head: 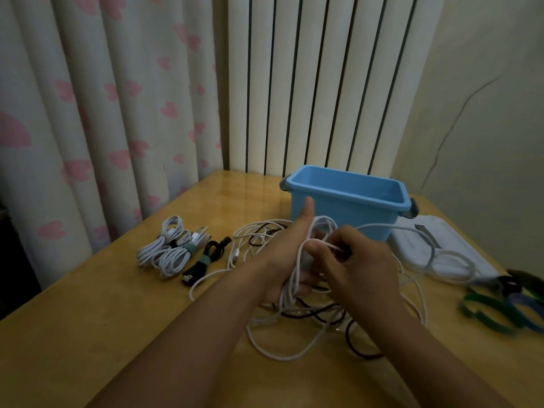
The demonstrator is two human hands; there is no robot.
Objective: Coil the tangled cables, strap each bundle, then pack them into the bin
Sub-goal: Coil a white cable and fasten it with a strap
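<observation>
My left hand (284,254) is held up with the thumb raised, and loops of a white cable (290,287) are wound around its palm. My right hand (357,260) pinches a strand of that same cable next to the left palm. Below both hands lies a tangle of white and black cables (312,325) on the wooden table (117,319). The blue bin (347,201) stands open behind the hands. To the left lie two strapped white bundles (167,248) and a strapped black bundle (203,260).
A white lid or flat case (424,245) lies right of the bin with a white cable crossing it. Several green, blue and dark straps (506,301) lie at the table's right edge. Curtains and a radiator stand behind the table.
</observation>
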